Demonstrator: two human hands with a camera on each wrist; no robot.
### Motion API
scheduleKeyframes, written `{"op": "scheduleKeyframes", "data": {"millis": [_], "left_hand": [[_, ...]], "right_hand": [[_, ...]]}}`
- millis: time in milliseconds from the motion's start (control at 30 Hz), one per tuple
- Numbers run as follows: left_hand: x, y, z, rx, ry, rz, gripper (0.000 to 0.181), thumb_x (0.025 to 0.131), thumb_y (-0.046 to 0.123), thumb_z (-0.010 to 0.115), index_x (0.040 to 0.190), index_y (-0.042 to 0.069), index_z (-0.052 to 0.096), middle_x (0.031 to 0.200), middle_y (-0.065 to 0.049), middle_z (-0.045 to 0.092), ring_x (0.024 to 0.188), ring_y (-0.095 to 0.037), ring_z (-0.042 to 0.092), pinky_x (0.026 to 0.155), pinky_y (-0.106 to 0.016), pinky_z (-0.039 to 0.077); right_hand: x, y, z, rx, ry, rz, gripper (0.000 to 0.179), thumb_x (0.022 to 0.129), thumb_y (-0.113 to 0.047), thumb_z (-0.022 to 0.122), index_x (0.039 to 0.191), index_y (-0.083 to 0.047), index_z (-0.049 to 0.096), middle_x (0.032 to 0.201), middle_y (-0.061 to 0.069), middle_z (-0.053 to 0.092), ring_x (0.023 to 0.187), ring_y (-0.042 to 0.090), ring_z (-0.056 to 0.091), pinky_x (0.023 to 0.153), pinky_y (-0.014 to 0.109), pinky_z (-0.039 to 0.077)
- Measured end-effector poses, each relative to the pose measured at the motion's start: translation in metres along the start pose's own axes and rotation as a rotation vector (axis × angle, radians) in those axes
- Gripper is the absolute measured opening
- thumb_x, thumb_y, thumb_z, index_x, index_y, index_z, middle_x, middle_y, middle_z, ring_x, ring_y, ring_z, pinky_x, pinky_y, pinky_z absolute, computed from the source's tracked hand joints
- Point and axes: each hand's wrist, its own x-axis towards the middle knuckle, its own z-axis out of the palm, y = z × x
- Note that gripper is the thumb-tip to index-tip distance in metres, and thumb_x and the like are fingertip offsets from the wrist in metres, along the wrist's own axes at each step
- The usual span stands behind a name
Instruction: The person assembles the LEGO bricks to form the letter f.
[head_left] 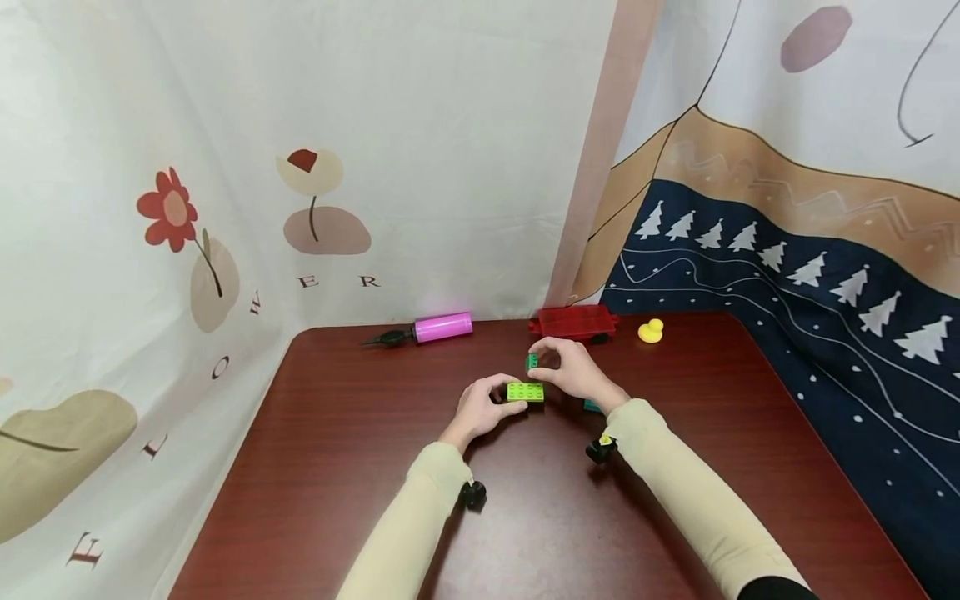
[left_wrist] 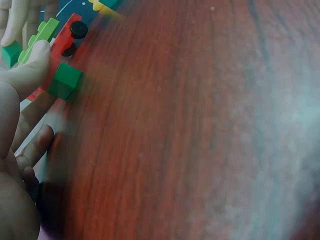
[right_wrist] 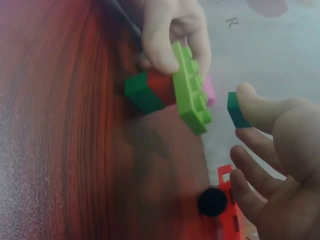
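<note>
In the head view my left hand (head_left: 480,410) grips the ends of a lime-green toy brick (head_left: 525,392) low over the table. The right wrist view shows a red brick (right_wrist: 160,86) and a green brick (right_wrist: 143,93) stacked beneath the lime one. To the right, my right hand (head_left: 573,368) pinches a small green brick (right_wrist: 237,110) between thumb and index finger, apart from the stack. Its other fingers (right_wrist: 255,175) are spread and slightly bent. Another teal brick (head_left: 592,406) lies on the table, partly hidden by the right wrist.
A red toy wagon (head_left: 576,321) with black wheels stands at the back edge of the brown table (head_left: 360,467), just beyond my right hand. Right of it sits a yellow duck (head_left: 651,331). A purple-and-black hand pump (head_left: 442,327) lies at the back left. Printed cloth (head_left: 450,167) hangs behind.
</note>
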Motion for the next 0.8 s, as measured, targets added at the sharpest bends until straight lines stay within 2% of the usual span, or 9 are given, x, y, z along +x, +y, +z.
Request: {"op": "scheduleKeyframes", "data": {"millis": [333,800], "left_hand": [[0.001,-0.001,0.001,-0.009,-0.007,-0.013,0.035,0.088,0.043,0.086,0.120,0.033,0.075,0.094,0.010,0.068,0.087,-0.012,0.059,0.076,-0.033,0.048],[0.001,-0.004,0.002,-0.021,0.017,0.012,0.038,0.086,0.043,0.088,0.120,0.031,0.076,0.091,0.009,0.068,0.084,-0.010,0.058,0.077,-0.032,0.047]], "right_hand": [[-0.007,-0.006,0.004,0.011,-0.035,-0.005,0.039,0.092,-0.017,0.084,0.127,-0.005,0.071,0.114,0.005,0.074,0.109,0.024,0.068,0.097,0.046,0.055],[-0.012,-0.005,0.015,0.031,-0.102,-0.022,0.035,0.092,-0.018,0.084,0.123,-0.005,0.074,0.112,0.003,0.075,0.103,0.021,0.070,0.093,0.043,0.058]]}}
